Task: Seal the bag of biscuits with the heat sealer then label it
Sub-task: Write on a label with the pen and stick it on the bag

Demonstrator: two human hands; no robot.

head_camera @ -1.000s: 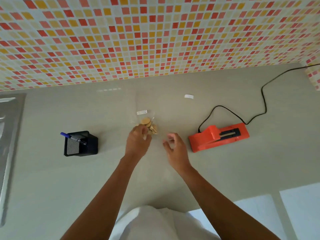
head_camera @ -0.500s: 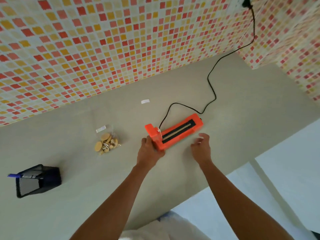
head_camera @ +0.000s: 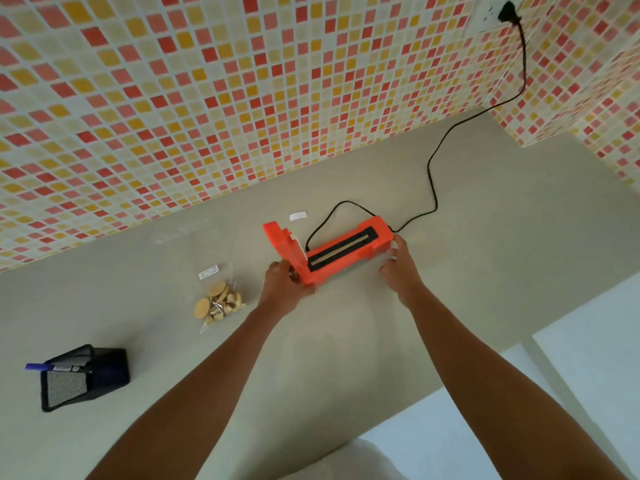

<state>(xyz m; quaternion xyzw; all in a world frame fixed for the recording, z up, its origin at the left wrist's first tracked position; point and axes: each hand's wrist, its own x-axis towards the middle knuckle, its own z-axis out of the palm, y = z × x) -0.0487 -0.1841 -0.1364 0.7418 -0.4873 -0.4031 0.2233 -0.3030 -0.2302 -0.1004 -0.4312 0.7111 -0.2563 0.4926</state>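
Mosaic tiles in red, orange and cream filled the wall behind a plain grey counter (head_camera: 485,271), and that counter held everything I was working with. I had both hands on the orange heat sealer (head_camera: 341,252). My left hand (head_camera: 284,289) was closed around its hinged end, where the lid (head_camera: 284,242) stood raised and left the dark sealing strip (head_camera: 341,247) exposed. My right hand (head_camera: 398,268) rested against the far end with the fingers curled on the casing; I could not tell how firmly it gripped. A black cord (head_camera: 433,174) ran from the sealer up to a wall socket (head_camera: 485,15).

The bag of biscuits (head_camera: 218,299) lay flat on the counter to the left of the sealer, near my left hand but not touching it, with its open neck and small printed tag (head_camera: 208,272) pointing toward the wall. The sealer's long axis ran slantwise, from near-left to far-right, so I judged the bag's mouth would have to be swung across that strip, and my left hand was plainly the nearer one to fetch it. A blank white label (head_camera: 298,216) sat just behind the sealer, toward the wall. Well off to the left stood a black mesh pen holder (head_camera: 83,379) with a blue pen (head_camera: 36,366) poking out, which I expected to need for the labelling.
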